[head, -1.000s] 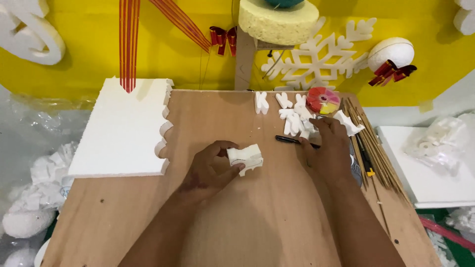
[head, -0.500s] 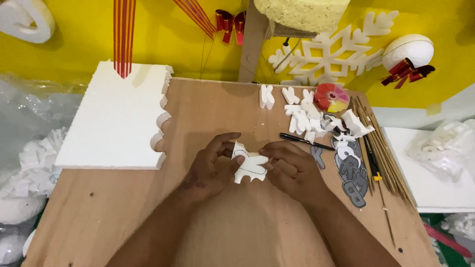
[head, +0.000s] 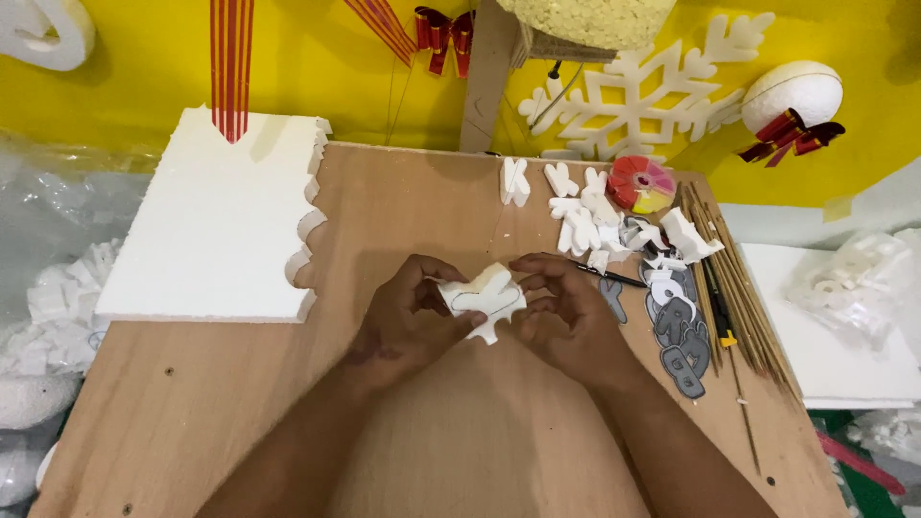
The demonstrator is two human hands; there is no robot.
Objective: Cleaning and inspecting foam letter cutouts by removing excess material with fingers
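Observation:
Both hands hold one small white foam cut-out (head: 484,295) with a pencil outline on it, just above the wooden tabletop (head: 460,451). My left hand (head: 413,321) grips its left side with thumb and fingers. My right hand (head: 566,317) pinches its right edge. The piece sits between the two hands at the table's middle.
A thick white foam sheet (head: 216,225) with a scalloped cut edge lies at the left. Several cut foam letters (head: 580,206), a round red tape roll (head: 641,184), grey letter templates (head: 676,331), a black pen (head: 614,278) and wooden sticks (head: 739,297) crowd the right side. A yellow wall with a foam snowflake (head: 638,96) is behind.
My right hand came in from the right side of the table and joined the left on the foam piece. The piece has been turned so its outlined face shows.

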